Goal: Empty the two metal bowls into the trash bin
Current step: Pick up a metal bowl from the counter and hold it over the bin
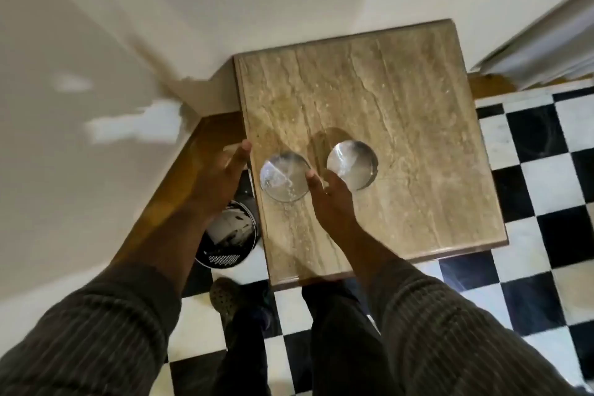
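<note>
Both bowls, left bowl and right bowl, sit on the counter, both hands, left hand and right hand, spread with nothing gripped, so the trash bin looks unfed yet.

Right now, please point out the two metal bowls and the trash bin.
Left metal bowl (284,176): head view, on its shiny inside.
Right metal bowl (352,164): head view, on its shiny inside.
Trash bin (229,233): head view, on its open inside, on the floor beside the table.
</note>
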The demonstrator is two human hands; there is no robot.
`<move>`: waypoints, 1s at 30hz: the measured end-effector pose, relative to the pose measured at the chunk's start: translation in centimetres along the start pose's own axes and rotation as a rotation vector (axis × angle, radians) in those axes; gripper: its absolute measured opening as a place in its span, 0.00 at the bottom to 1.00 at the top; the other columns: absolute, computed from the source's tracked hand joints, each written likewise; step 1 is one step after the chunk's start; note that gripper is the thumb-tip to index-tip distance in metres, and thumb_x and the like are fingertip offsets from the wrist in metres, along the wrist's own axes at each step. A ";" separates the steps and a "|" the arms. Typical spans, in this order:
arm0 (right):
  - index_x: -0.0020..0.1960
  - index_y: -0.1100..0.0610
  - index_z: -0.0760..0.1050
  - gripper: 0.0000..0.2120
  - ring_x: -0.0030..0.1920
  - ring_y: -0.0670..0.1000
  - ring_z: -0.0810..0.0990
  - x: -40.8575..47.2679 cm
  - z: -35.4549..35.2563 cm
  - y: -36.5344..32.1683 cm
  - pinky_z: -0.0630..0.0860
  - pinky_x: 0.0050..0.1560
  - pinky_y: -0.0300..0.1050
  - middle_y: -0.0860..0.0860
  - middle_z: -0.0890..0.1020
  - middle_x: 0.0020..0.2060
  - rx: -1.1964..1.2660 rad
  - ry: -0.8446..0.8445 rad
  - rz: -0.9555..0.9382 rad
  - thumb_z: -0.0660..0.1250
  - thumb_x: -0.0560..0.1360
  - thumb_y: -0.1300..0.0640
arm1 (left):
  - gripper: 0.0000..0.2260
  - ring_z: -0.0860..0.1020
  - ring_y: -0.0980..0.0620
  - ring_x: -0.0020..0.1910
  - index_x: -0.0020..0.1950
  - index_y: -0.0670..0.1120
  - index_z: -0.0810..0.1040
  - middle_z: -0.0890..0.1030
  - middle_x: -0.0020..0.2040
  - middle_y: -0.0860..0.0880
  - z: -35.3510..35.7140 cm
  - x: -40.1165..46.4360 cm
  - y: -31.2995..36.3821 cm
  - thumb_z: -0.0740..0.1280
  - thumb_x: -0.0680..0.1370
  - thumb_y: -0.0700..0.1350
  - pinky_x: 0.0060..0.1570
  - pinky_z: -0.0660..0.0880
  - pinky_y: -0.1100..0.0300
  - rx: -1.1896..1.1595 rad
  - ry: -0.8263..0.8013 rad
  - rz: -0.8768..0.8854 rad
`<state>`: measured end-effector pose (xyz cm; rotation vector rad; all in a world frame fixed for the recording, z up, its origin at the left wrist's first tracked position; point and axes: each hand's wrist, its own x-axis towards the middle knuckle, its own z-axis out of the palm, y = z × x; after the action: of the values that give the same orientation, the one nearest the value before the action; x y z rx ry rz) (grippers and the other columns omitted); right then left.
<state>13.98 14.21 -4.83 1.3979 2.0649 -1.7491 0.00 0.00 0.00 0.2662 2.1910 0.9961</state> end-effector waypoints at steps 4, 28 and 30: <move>0.62 0.59 0.75 0.26 0.62 0.55 0.76 0.9 3.2 2.7 0.71 0.67 0.54 0.54 0.80 0.59 0.080 0.106 0.223 0.58 0.78 0.39 | 0.42 0.72 0.51 0.60 0.70 0.57 0.73 0.76 0.62 0.51 2.8 1.1 -2.0 0.47 0.67 0.80 0.61 0.63 0.52 -0.151 -0.023 -0.189; 0.42 0.57 0.73 0.09 0.42 0.57 0.83 4.1 10.6 4.0 0.85 0.35 0.47 0.56 0.79 0.44 -0.031 -0.516 0.382 0.64 0.73 0.70 | 0.51 0.78 0.40 0.58 0.66 0.50 0.74 0.76 0.64 0.43 -0.8 1.9 -15.8 0.48 0.57 0.84 0.45 0.80 0.46 -0.537 -0.162 -0.728; 0.46 0.60 0.73 0.07 0.45 0.59 0.83 3.6 12.2 3.9 0.85 0.34 0.46 0.59 0.79 0.49 -0.029 -0.575 0.419 0.65 0.74 0.71 | 0.45 0.79 0.39 0.57 0.69 0.49 0.72 0.77 0.61 0.44 -2.2 1.7 -18.0 0.51 0.66 0.80 0.44 0.81 0.45 -0.553 -0.165 -0.815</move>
<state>8.92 5.96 -13.95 1.0487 1.3801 -1.6690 -0.98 -12.83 -12.93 -0.7172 1.5445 0.9848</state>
